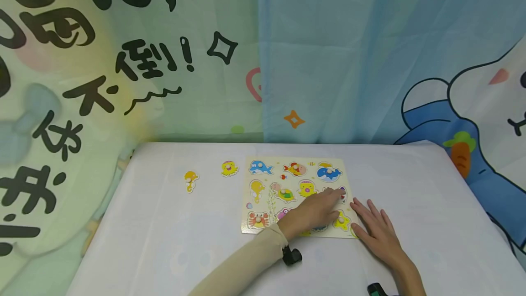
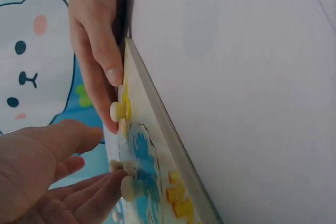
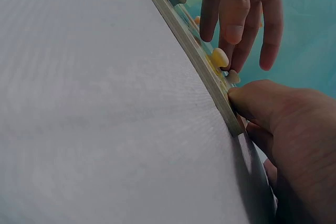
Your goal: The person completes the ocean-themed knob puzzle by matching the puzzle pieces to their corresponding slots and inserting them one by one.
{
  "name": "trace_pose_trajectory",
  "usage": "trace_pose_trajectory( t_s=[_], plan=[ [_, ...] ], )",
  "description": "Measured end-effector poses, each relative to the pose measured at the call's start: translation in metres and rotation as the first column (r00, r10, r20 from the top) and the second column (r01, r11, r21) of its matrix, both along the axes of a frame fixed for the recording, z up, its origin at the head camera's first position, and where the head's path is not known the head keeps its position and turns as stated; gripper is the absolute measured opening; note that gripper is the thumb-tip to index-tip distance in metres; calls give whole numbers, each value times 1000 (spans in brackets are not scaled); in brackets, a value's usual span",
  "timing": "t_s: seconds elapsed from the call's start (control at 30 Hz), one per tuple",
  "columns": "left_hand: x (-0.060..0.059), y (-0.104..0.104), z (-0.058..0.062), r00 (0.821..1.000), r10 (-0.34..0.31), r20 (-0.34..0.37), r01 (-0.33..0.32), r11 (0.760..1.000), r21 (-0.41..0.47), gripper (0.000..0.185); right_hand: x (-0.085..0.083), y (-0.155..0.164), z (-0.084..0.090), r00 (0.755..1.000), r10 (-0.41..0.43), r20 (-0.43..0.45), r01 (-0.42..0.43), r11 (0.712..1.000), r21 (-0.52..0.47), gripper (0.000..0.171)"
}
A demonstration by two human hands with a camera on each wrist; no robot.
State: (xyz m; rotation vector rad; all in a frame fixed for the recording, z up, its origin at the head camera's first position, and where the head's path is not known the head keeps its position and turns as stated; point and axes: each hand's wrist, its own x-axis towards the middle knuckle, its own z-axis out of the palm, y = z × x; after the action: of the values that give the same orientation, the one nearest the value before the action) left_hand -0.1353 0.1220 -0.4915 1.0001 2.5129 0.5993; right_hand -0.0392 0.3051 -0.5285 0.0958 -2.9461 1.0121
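Observation:
A pale knob puzzle board (image 1: 279, 160) with sea-animal pieces lies on the white table. My left hand (image 1: 315, 211) reaches across it, fingertips over a small piece (image 1: 343, 198) at the right edge that they partly cover. In the left wrist view, its fingers are extended beside a pale knob (image 2: 131, 188), thumb held apart. The yellow starfish piece (image 1: 341, 221) is just below that hand. My right hand (image 1: 380, 236) rests at the board's right edge with fingers spread, and its thumb (image 3: 252, 99) presses on the corner in the right wrist view.
Left of the board lie a loose yellow octopus piece (image 1: 229, 168) and an orange-yellow seahorse piece (image 1: 191, 181). The crab piece (image 1: 258, 220) and blue whale piece (image 1: 328, 174) sit in the board. A printed curtain (image 1: 328, 58) hangs behind the table (image 1: 164, 241).

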Motion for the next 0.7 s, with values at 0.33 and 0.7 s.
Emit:
trace_pose_trajectory(
  t_s=[0.33, 0.7],
  plan=[
    [23, 2, 11, 988, -116, -106, 115, 993, -12, 56, 1, 3, 1, 1000, 7, -17, -6, 1000, 14, 52],
    [42, 3, 37, 965, -246, -86, 251, 967, 42, 49, 2, 0, -1, 999, 15, -40, -15, 1000, 17, 54]
  ],
)
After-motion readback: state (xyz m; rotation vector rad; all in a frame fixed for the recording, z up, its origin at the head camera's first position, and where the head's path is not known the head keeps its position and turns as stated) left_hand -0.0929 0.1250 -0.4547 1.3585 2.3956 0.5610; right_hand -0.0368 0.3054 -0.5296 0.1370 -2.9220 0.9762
